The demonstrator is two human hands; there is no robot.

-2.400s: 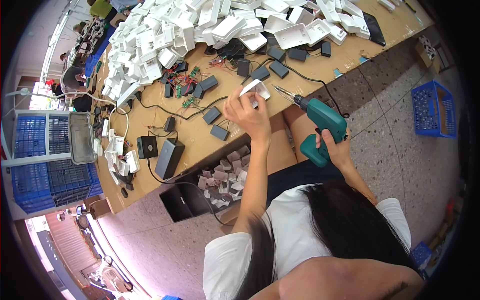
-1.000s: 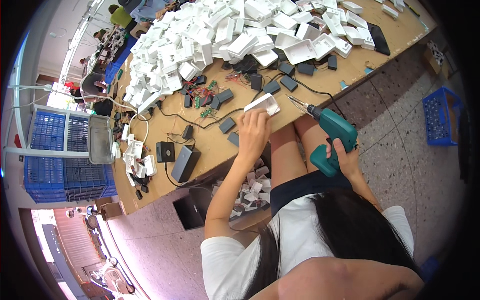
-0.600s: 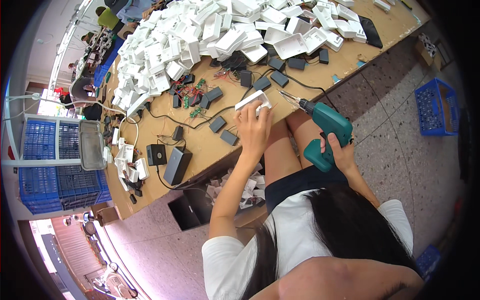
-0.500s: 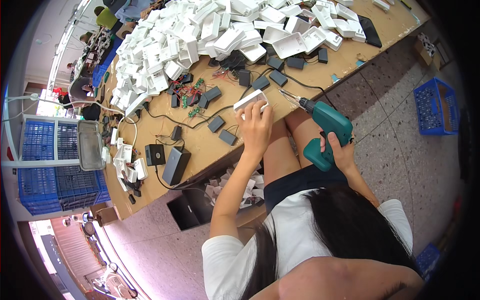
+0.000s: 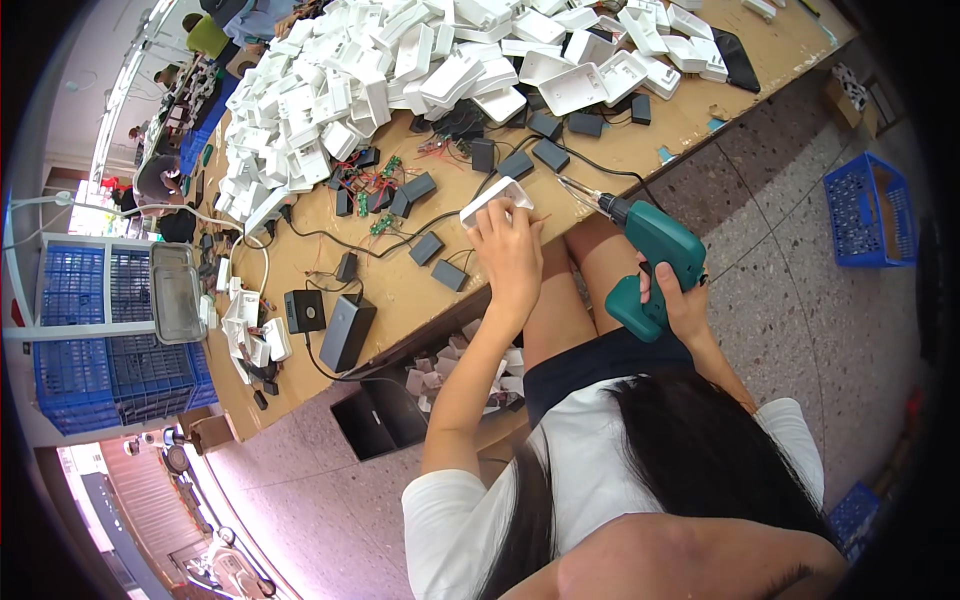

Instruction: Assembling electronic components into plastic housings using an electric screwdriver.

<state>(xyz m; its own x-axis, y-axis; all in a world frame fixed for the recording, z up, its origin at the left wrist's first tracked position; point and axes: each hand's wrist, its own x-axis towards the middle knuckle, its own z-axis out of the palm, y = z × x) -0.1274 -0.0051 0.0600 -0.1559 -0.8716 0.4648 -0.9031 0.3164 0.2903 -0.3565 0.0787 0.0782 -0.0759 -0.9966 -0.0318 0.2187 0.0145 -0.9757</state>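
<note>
Left hand [image 5: 508, 252]: grasping white case [image 5: 480, 206] near table [image 5: 400, 300] edge; contact with tabletop unclear. Right hand [image 5: 684, 302]: gripping green gun-shaped tool [image 5: 664, 252], tip slightly farther from case than earlier. Beyond: black boxes [image 5: 550, 155], heaped white casings [image 5: 440, 80].

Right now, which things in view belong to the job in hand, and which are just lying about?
In the job:
green pistol-grip tool, in the right hand
white casing, in the left hand
probably the heap of white casings and green circuit boards

Apparently just lying about:
blue crate, far right
grey tray, left
flat black thing, beside the heap
</note>
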